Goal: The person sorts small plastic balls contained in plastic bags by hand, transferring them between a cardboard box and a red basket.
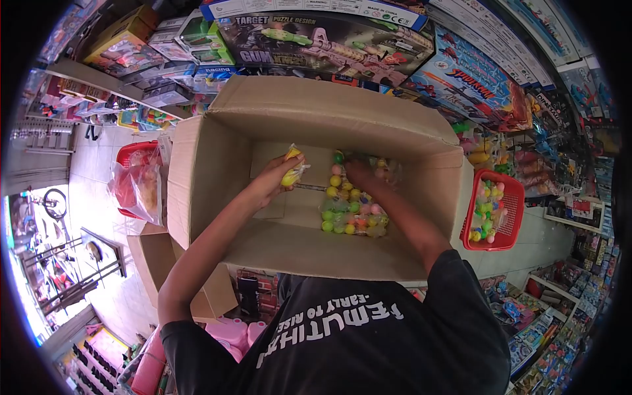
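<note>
My left hand is closed around a small yellow toy in clear plastic wrap, held up inside a large open cardboard box. My right hand reaches down into the right half of that box and touches the clear bags of small colourful toy balls. These bags lie on the box bottom, with green, yellow and pink pieces showing through. The right fingers are dark and mostly hidden against the bags, so their grip cannot be made out.
A red basket with more bagged colourful balls stands right of the box. On the left is another red basket with plastic bags, above a smaller open carton. Boxed toys line the shelf behind. Shelves of goods flank the right.
</note>
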`<action>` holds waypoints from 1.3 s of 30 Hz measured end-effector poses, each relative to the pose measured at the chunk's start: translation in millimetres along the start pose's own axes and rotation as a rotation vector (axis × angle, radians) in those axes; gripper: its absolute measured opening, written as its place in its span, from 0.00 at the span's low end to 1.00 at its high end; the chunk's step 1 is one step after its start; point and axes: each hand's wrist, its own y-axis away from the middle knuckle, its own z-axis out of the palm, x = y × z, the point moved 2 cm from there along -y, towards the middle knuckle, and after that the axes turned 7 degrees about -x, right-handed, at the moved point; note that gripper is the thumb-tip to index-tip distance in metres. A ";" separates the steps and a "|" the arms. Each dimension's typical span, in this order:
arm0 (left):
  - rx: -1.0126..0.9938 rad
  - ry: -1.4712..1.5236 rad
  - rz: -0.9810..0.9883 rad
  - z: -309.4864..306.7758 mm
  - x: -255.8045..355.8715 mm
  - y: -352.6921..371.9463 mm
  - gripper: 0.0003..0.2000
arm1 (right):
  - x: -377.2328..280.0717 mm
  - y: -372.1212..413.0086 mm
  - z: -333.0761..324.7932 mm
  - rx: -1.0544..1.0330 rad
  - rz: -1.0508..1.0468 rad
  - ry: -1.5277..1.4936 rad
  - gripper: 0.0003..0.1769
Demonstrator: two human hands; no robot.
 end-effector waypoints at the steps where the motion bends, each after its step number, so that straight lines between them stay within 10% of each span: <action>1: -0.003 -0.004 -0.003 0.7 0.4 -0.7 0.19 | -1.3 6.5 5.2 0.096 -0.002 0.055 0.16; 23: 0.012 -0.019 -0.023 4.8 -3.1 -1.7 0.16 | -17.3 12.9 3.5 0.237 -0.078 0.037 0.44; 39: 0.019 -0.006 0.012 9.0 -2.0 -11.3 0.18 | 0.5 -12.7 -32.6 -0.020 -0.104 -0.170 0.29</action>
